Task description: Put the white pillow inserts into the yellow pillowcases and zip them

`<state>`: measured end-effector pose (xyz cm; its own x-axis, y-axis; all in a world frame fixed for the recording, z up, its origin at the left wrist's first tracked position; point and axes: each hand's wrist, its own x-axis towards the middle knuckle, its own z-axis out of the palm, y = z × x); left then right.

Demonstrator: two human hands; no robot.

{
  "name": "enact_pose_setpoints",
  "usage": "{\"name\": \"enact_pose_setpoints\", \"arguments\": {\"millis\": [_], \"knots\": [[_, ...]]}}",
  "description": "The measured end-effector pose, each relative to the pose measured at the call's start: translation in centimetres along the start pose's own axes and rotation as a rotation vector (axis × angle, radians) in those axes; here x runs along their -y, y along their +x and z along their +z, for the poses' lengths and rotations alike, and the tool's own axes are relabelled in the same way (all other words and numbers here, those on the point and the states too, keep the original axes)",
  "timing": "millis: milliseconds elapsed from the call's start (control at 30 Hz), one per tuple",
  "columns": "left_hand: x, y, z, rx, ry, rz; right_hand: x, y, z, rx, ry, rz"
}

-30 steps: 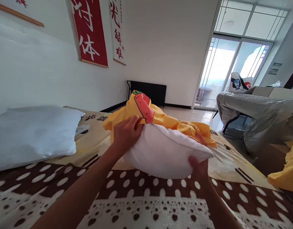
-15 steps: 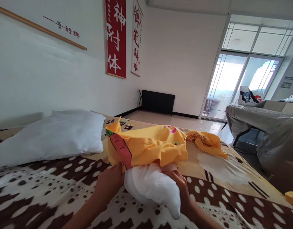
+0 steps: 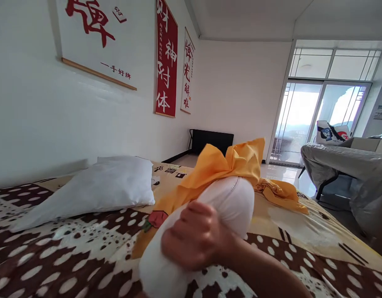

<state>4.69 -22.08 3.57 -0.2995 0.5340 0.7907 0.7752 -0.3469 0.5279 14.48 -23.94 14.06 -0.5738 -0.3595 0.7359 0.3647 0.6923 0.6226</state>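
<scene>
A white pillow [image 3: 231,203] is bunched and raised in the middle of the view, slanting from lower left to upper right. Orange fabric with a carrot print [image 3: 243,159] drapes over its far side and hangs down to the left. My right hand [image 3: 194,234] is closed in a fist on the pillow's near face, slightly blurred, gripping the white cloth. Of my left hand only a sliver of skin [image 3: 141,294] shows at the bottom edge, by the pillow's lower end; its fingers are hidden.
Another white pillow [image 3: 113,186] lies on the patterned blanket [image 3: 303,248] at the left, near the wall. Crumpled orange cloth [image 3: 282,194] lies to the right. Beyond the bed stand a plastic-covered table [image 3: 343,159] and a black panel [image 3: 212,141].
My right hand has moved left and up, onto the middle of the pillow. My left hand has dropped almost out of view. The pillow is now slanted and raised, with its orange fabric shifted.
</scene>
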Motion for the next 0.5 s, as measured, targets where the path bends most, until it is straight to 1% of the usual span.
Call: {"name": "enact_pose_setpoints", "arguments": {"millis": [67,100,133,200,267,333,433,467,500], "knots": [[-0.3,-0.8,0.6,-0.199,0.072,-0.080,0.9,1.2,-0.1,0.097,-0.018,-0.084],[-0.3,-1.2,0.9,-0.274,0.107,-0.105,1.3,1.5,-0.1,0.130,-0.032,-0.119],[-0.3,-1.4,1.1,-0.317,0.123,-0.108,1.5,1.5,-0.1,0.151,-0.049,-0.153],[-0.3,-1.7,1.7,-0.292,0.094,-0.065,1.6,1.3,0.0,0.153,-0.090,-0.186],[-0.7,-1.7,2.4,-0.228,0.035,-0.030,1.2,0.7,0.0,0.152,-0.112,-0.165],[-1.6,-1.7,3.4,-0.166,-0.012,-0.003,0.4,-0.1,-0.1,0.186,-0.132,-0.129],[-3.3,-1.4,5.0,-0.111,-0.062,0.052,-1.2,-2.2,-0.5,0.257,-0.170,-0.085],[-3.8,-1.2,5.5,-0.065,-0.102,0.093,-1.9,-3.2,-0.7,0.289,-0.180,-0.070],[-4.1,-0.8,5.8,0.008,-0.155,0.145,-2.6,-4.2,-0.8,0.325,-0.182,-0.051]]}}
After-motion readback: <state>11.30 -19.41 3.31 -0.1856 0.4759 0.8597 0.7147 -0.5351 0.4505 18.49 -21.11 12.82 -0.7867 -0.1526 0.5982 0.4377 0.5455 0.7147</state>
